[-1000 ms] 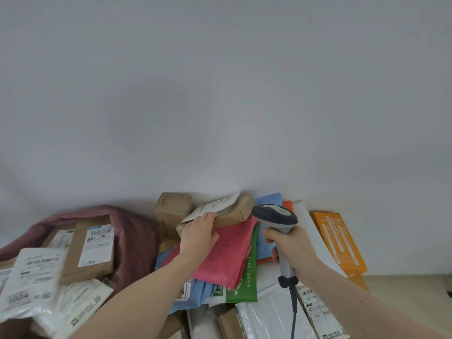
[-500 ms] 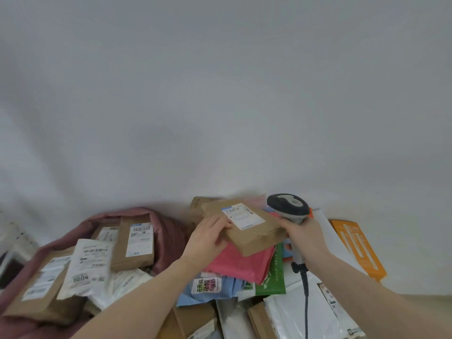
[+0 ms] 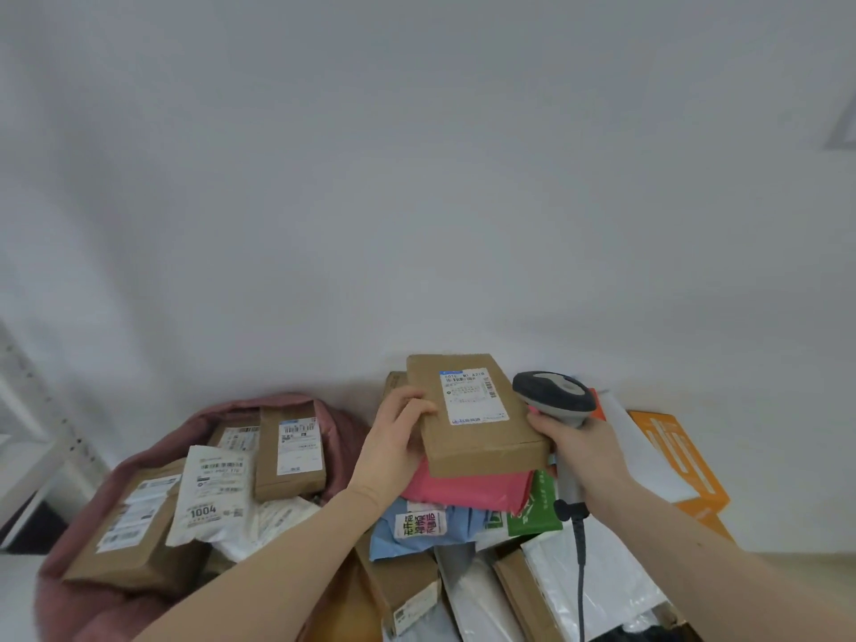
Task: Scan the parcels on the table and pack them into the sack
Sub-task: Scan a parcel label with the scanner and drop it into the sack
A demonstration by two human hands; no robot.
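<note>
Both hands are busy: left hand (image 3: pixel 393 444) grips the brown parcel (image 3: pixel 477 417), right hand (image 3: pixel 586 449) holds the scanner (image 3: pixel 553 396) beside its label. Next, scan, then drop it into the sack (image 3: pixel 83 600) at left.

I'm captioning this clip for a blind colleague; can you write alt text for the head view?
A person's left hand holds a brown cardboard parcel, label up, beside a handheld scanner gripped in the right hand. Below lie colourful mailers; at left, a pink sack holds labelled parcels.
</note>
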